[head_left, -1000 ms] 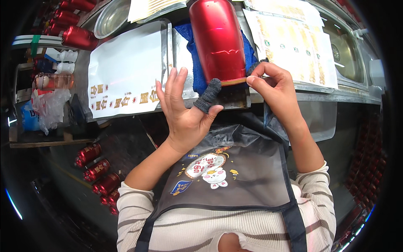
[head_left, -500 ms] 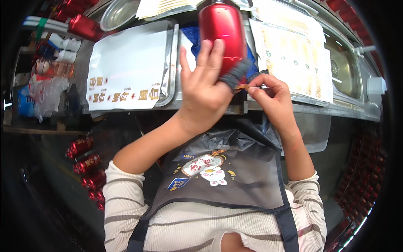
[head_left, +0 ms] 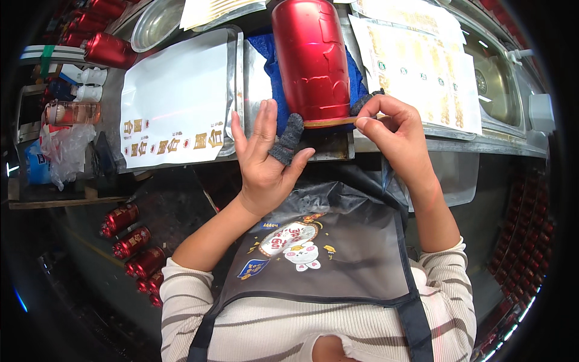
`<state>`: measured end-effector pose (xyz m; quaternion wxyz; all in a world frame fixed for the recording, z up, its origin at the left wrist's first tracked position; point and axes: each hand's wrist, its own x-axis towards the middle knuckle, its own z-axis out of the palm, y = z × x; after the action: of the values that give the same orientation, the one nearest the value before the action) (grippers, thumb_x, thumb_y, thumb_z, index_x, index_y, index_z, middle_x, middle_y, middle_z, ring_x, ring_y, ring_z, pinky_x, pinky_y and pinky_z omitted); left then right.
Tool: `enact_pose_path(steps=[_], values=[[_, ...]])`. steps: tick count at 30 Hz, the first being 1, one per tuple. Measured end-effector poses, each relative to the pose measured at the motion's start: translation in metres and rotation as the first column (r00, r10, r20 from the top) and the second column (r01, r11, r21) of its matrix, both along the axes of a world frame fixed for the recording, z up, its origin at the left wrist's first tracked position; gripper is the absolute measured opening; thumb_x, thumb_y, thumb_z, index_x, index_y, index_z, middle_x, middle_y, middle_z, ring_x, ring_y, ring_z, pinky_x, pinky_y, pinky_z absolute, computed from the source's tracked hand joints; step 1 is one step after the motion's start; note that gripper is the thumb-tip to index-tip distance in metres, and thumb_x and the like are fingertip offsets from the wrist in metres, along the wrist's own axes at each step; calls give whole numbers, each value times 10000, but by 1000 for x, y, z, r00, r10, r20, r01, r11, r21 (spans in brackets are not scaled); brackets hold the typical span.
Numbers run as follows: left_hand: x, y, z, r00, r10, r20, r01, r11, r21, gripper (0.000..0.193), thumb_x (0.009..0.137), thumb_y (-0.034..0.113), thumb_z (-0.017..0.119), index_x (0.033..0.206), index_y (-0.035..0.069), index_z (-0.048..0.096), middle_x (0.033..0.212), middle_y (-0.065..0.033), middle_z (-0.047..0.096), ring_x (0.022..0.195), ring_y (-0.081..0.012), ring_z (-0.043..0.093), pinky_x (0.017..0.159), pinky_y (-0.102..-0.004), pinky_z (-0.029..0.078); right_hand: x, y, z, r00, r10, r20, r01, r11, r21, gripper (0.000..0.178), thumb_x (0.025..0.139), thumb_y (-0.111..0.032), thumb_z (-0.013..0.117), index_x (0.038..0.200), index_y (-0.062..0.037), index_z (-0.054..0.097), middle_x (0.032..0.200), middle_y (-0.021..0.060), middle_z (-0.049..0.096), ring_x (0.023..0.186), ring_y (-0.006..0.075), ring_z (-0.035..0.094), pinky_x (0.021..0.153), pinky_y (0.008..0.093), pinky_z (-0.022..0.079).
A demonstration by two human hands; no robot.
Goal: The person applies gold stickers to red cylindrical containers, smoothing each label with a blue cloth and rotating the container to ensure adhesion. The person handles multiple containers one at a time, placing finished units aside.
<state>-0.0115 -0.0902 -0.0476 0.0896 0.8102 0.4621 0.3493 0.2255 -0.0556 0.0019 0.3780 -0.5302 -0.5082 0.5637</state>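
Observation:
A glossy red bottle (head_left: pixel 310 60) with raised relief lies on a blue cloth (head_left: pixel 262 46), its base end toward me. Along that base edge runs a thin gold-brown strip (head_left: pixel 330 122). My right hand (head_left: pixel 398 136) pinches the strip's right end between thumb and fingertips; a grey cloth cover shows on one of its fingers. My left hand (head_left: pixel 263 166) is open, fingers spread, just left of the base. Its grey-covered finger is by the strip's left end; whether it touches, I cannot tell.
Left of the bottle, a white sheet (head_left: pixel 175 90) with gold and red decals rests on a metal tray. A sheet of gold decals (head_left: pixel 422 69) lies at right, before a steel sink (head_left: pixel 491 84). A metal bowl (head_left: pixel 157 27) stands far left; several red bottles (head_left: pixel 131 241) stand below the counter.
My left hand has come off the bottle's side, moving down and left to its base. The strip now shows stretched along the base edge, still pinched in my right hand.

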Motion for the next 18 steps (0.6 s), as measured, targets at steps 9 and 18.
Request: enact_pose_path(steps=[9,18], values=[[9,20,24,984,-58,-171,85,984,156,481,700,134,810,1174,171,731,1519,-264,391,1288,-459,515,1085,-689,199,-3,2,1,999,-9,45,10,1000,-25,88,867,-92,646,808,-36,613,718,-75,543,588,-20,411,511,179,278],[31,41,29,998,43,-36,-38,991,125,649,655,138,841,1278,120,658,1495,-188,465,1346,-393,480,1104,-685,207,-4,-3,-2,997,3,74,-3,1000,7,80,881,-67,664,822,-26,629,732,-75,550,602,-26,432,516,172,288]])
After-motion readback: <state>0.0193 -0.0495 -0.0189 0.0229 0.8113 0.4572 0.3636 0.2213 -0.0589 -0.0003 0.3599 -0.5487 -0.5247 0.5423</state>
